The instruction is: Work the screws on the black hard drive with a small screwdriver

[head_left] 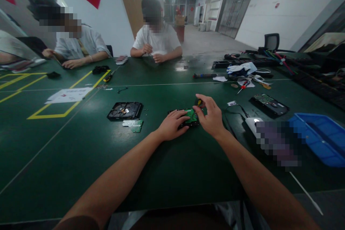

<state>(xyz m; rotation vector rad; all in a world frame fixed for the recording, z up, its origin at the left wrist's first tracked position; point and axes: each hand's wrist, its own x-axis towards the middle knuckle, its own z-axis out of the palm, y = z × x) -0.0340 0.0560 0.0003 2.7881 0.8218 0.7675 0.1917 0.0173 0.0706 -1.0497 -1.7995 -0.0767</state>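
A hard drive [192,116] with a green circuit board facing up lies on the green table [151,158] in front of me. My left hand [172,124] rests on its left side, fingers curled over the edge and pressing it down. My right hand [211,115] hovers over the drive's right side and pinches a small screwdriver [198,102] with a black and yellow handle, tip down on the board.
An opened black drive [125,110] and a loose green board [134,125] lie to the left. Another drive [268,104], a blue tray [320,136] and tools sit at right. Two people sit at the far side.
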